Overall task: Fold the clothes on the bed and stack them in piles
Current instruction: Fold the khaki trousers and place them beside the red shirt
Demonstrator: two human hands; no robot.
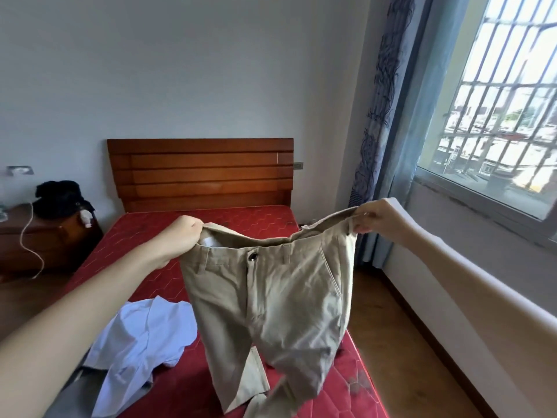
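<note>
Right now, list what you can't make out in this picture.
- Trousers: leg ends cut off by the bottom edge, head view.
- White shirt: partly behind the left arm and the trousers.
- Black heap on the nightstand: too dark to identify.
- Wall fitting: too small and blurred.

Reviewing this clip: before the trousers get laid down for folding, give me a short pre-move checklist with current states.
1. Left hand grips one end of the waistband: ok.
2. Right hand pinches the other end: ok.
3. Khaki trousers hang front side toward the camera, button closed: ok.
4. Legs hang straight and untwisted: not ok, the lower legs bunch and cross on the mattress.
5. Bare stretch of red mattress free for laying them flat: ok, toward the headboard.
6. White shirt already folded: not ok, it lies crumpled near the bed's left edge.
</note>
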